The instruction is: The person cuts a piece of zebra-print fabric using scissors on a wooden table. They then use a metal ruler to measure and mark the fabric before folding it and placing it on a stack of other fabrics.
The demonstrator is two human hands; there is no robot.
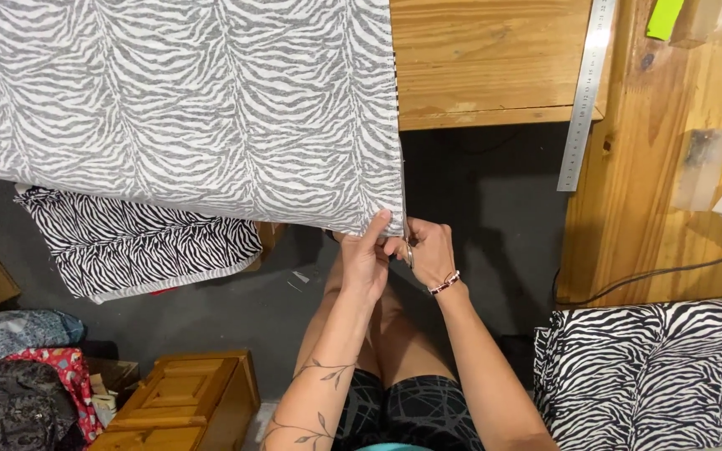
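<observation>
The left hand (367, 259) pinches the lower corner of the grey zebra-print fabric (185, 100) hanging off the wooden surface (486, 58), keeping its edge taut, while the right hand (429, 252) closes on small scissors (409, 250) right at that corner.

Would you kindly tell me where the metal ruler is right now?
In the head view, the metal ruler lies at upper right, running down the seam between the two wooden tabletops, its lower end overhanging the dark floor.
</observation>
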